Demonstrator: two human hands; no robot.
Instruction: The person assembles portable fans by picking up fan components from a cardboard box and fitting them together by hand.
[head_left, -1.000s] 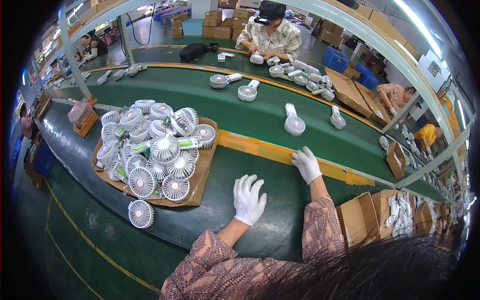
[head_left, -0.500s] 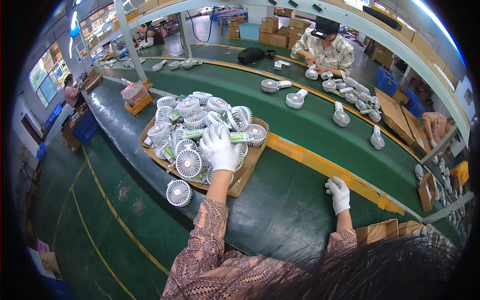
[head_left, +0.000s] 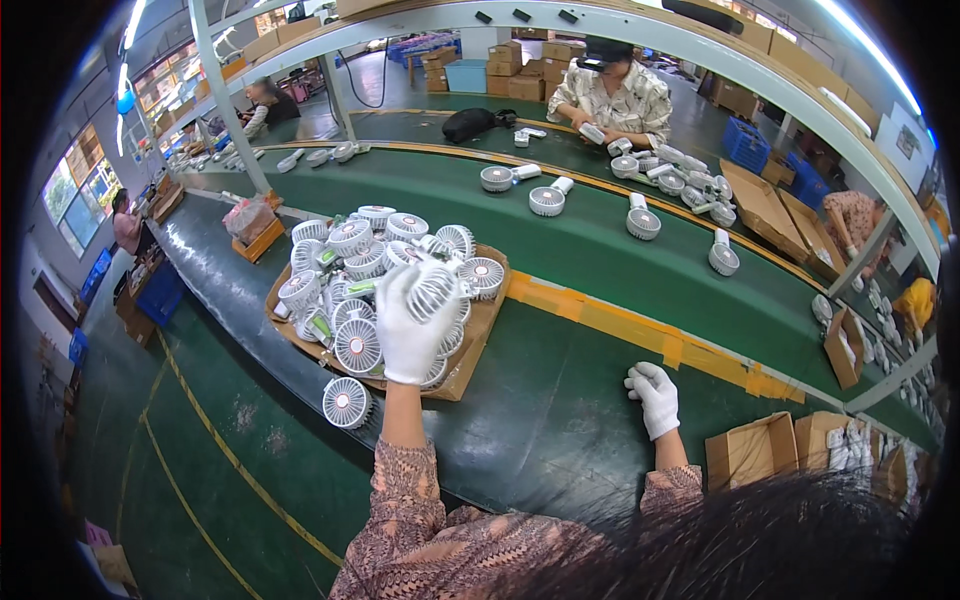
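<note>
My left hand [head_left: 405,345], in a white glove, is closed around a white handheld fan [head_left: 433,291], its round grille facing up. Beneath it a heap of similar fans [head_left: 359,345], some with green-marked handles, fills a shallow cardboard tray [head_left: 468,372]. Just outside the tray's near corner, one more fan [head_left: 347,402] sits by the table edge. To the right my gloved right hand [head_left: 654,398] rests over the dark green worktop [head_left: 560,400], fingers curled in, with no object visible in it.
Beyond the orange-taped strip [head_left: 640,345] runs a green conveyor belt [head_left: 420,200] with several fans on it. Across it a person [head_left: 612,95] handles a fan beside another pile. Open cardboard boxes [head_left: 752,450] stand at lower right. An orange bin [head_left: 258,243] is at the left.
My left hand has taken a fan from the heap and lifted it slightly. My right hand stays curled on the worktop. The whole view has shifted somewhat.
</note>
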